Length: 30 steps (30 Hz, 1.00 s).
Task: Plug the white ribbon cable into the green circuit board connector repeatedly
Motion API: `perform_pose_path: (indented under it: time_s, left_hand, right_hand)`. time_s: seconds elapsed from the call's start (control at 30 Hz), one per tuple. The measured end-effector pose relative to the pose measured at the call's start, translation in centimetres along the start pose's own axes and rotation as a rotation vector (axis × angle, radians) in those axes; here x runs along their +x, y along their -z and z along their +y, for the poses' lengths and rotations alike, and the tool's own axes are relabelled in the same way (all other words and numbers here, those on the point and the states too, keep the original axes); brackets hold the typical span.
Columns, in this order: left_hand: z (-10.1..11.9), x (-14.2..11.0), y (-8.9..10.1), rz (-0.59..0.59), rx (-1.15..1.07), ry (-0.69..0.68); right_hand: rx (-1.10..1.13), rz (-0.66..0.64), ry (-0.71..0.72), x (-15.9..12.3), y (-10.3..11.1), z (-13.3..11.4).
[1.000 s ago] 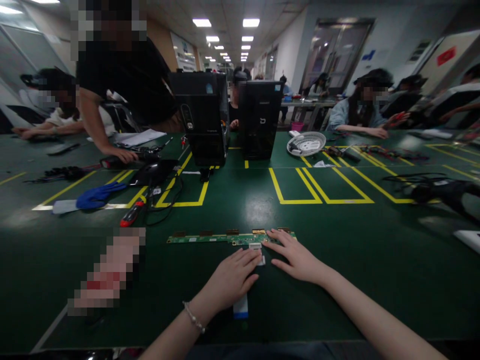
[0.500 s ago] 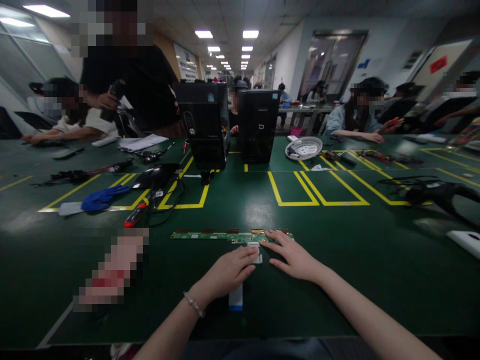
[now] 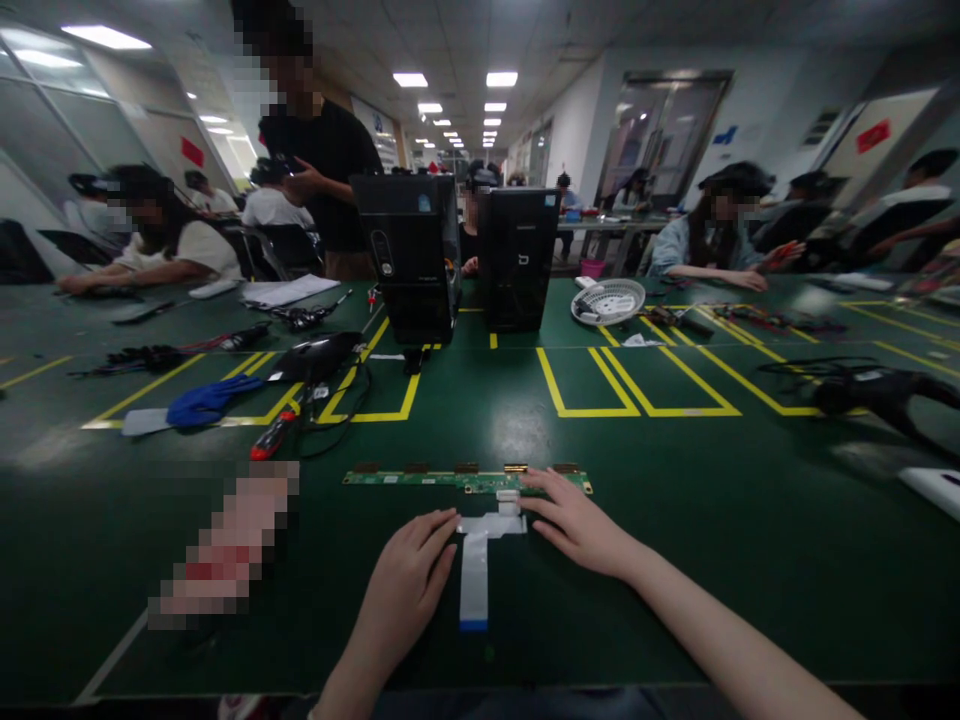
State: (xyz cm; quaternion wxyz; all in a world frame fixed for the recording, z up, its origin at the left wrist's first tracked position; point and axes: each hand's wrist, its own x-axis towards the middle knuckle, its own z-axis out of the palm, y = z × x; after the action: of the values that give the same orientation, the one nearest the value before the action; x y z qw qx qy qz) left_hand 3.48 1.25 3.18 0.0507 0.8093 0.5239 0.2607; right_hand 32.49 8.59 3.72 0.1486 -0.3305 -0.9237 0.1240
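Resting flat on the green table (image 3: 675,560), low in the middle of the frame, the left hand (image 3: 409,585) lies palm down with fingers loosely spread, its fingertips just touching the left end of the crossbar of a white T-shaped ribbon cable (image 3: 475,560). It grips nothing. The right hand (image 3: 577,525), also open and palm down, lies to the right of the cable, its fingertips at the right end of the crossbar and on the near edge of a long narrow green circuit board (image 3: 465,479). That board lies crosswise on the table just beyond both hands, with small dark and gold tabs along its far edge. The cable's top meets the board at a small white connector near its middle, and its stem runs down toward the bottom of the frame, ending in a blue tip.

At left centre lie a red-handled screwdriver (image 3: 274,438), a blue glove (image 3: 206,398) and a black device with cords (image 3: 315,355). Yellow tape lines (image 3: 592,385) mark boxes across the middle of the table. Two black computer towers (image 3: 409,250) stand upright at upper centre, with a white round basket (image 3: 608,299) to their right. Other people sit or stand around the far side of the table.
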Motion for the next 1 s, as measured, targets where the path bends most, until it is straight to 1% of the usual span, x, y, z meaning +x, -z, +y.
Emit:
perform_pose_path:
  time_s: [0.13,0.3,0.4,0.53,0.67,0.83,0.93,1.0]
  left_hand:
    - [-1.0,-1.2,-0.8,0.041,0.044,0.06]
    - [-1.2,-1.3,-1.5,0.026,0.082,0.072]
    - [-1.1,-0.9,-1.6,0.007,0.082,0.065]
    - [-1.0,-0.8,-1.4,-0.011,0.076,0.068]
    - [-0.8,-0.8,-1.3,-0.002,0.078,0.074]
    - [-0.9,-0.8,-1.3,0.005,0.079,0.058]
    - [-0.9,-0.8,-1.3,0.011,0.082,0.051]
    - [-0.8,-0.8,-1.3,0.013,0.085,0.051]
  right_hand:
    - [0.022,-0.057,0.038,0.5,0.0,-0.8]
    - [0.019,-0.114,-0.008,0.7,0.1,-1.0]
    - [0.026,-0.115,-0.025,0.8,0.1,-1.1]
    - [0.01,-0.122,-0.012,0.7,0.3,-1.1]
    - [-0.012,-0.148,-0.027,0.3,0.6,-1.1]
    - [-0.039,-0.158,-0.106,-1.7,1.1,-1.0]
    - [-0.093,-0.165,-0.207,-4.0,1.4,-0.4]
    - [-0.137,-0.136,-0.293,-5.9,1.6,0.4]
